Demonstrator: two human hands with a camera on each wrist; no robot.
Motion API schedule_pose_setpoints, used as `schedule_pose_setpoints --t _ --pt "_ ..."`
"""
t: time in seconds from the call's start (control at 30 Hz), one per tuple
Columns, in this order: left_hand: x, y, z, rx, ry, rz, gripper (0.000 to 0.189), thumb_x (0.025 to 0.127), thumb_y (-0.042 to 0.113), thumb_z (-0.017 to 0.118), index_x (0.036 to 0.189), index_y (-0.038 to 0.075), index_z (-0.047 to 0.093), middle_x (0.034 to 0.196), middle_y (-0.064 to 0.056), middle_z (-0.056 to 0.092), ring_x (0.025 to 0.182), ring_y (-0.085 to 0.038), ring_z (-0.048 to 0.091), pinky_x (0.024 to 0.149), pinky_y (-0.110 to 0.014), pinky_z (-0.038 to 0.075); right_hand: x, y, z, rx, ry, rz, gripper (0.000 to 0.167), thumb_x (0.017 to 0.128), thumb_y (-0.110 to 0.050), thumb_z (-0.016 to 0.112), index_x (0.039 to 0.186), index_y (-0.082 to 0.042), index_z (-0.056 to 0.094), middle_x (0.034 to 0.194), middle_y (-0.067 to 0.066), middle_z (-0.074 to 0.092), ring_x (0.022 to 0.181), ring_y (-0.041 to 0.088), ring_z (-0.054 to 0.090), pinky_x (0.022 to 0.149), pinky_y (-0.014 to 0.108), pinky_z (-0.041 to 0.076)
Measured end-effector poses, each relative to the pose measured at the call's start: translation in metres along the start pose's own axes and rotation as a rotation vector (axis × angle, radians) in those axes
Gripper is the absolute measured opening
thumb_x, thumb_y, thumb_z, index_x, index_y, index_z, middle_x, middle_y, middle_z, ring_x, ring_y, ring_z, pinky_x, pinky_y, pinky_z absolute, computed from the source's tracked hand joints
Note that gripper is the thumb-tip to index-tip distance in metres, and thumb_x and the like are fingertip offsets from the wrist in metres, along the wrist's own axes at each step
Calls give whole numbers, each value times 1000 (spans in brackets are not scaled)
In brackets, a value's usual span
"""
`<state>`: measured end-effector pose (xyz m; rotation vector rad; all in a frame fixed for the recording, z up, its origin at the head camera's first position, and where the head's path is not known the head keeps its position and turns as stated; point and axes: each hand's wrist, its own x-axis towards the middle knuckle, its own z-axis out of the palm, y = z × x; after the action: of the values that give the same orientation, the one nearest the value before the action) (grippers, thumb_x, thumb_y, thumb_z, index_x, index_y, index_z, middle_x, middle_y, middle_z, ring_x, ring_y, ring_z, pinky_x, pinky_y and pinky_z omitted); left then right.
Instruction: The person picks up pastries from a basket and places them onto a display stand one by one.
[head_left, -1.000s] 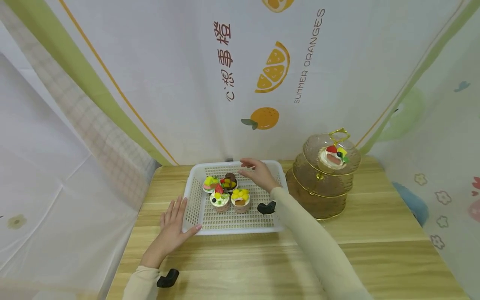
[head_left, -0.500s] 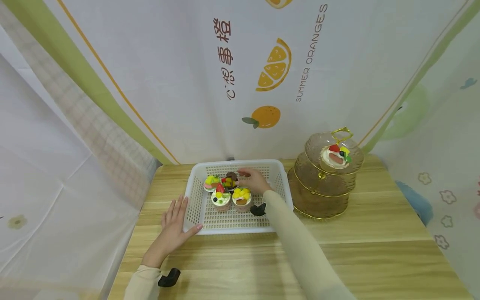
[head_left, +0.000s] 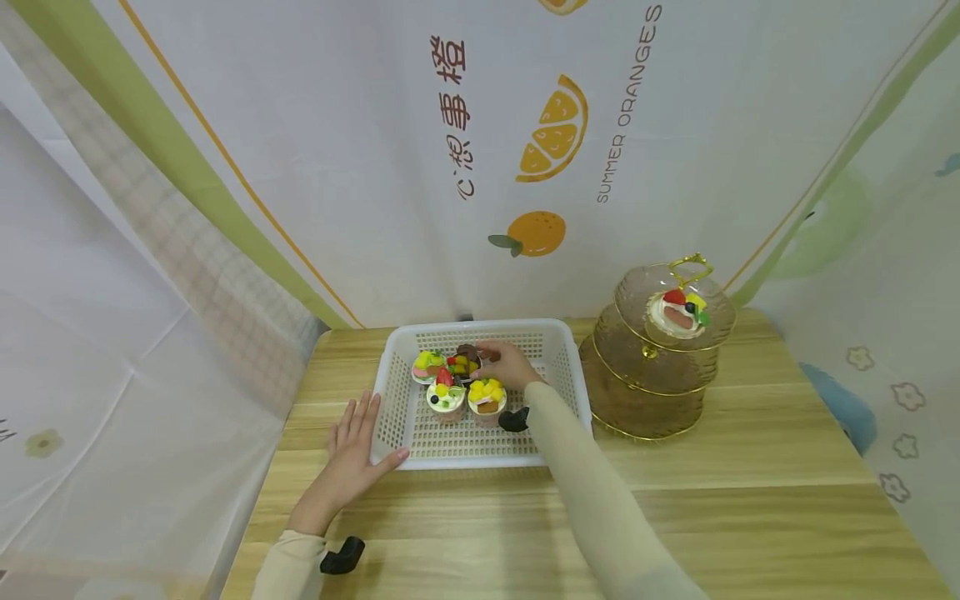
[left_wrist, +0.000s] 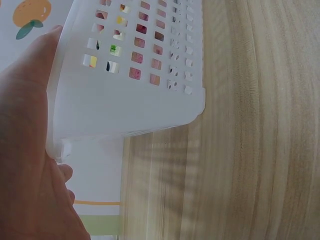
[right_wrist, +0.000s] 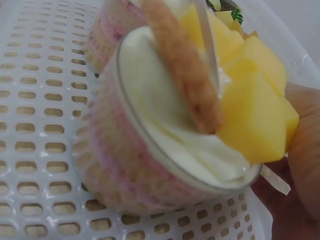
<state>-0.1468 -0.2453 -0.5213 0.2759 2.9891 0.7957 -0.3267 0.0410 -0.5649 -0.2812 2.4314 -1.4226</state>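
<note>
My left hand [head_left: 351,450] rests on the left corner of a white plastic basket [head_left: 480,461], fingers straight and thumb along the front rim. Inside, my right hand [head_left: 510,367] pinches a chocolate cupcake [head_left: 462,363] with brown and yellow topping between thumb and fingers. Right in front of that hand stands a cupcake with yellow mango cubes [head_left: 487,397], large in the right wrist view, where the held cupcake is mostly hidden. Beside it are a strawberry-topped cream cupcake [head_left: 446,397] and a green-and-yellow topped cupcake [head_left: 428,364].
A three-tier stand [head_left: 648,383] with gold rims is to the basket's right. On its top tier sits a cream cupcake [head_left: 677,314] with a strawberry. The wooden table [head_left: 465,525] stretches in front, and a printed curtain [head_left: 375,167] hangs behind.
My right hand has come down and left into the basket and closed its fingers on the chocolate cupcake. My left hand stays on the rim. The head view has shifted slightly.
</note>
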Motion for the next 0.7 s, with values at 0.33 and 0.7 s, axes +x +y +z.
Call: schedule_pose_setpoints --t 0.33,0.7 --pt "0 1 1 -8 -7 5 101 89 52 65 160 9 8 168 -18 1 152 -47 -3 111 -77 0 -1 -7 1 -90 -30 -8 72 79 -28 84 143 -17 54 141 7 59 124 26 59 105 44 49" --pt "-1 0 0 -11 -4 4 101 89 52 65 160 10 8 168 -17 1 152 -46 -3 112 -76 1 -4 -16 0 -203 -20 -15 72 80 -29 83 143 -14 53 135 9 63 124 26 60 107 43 48"
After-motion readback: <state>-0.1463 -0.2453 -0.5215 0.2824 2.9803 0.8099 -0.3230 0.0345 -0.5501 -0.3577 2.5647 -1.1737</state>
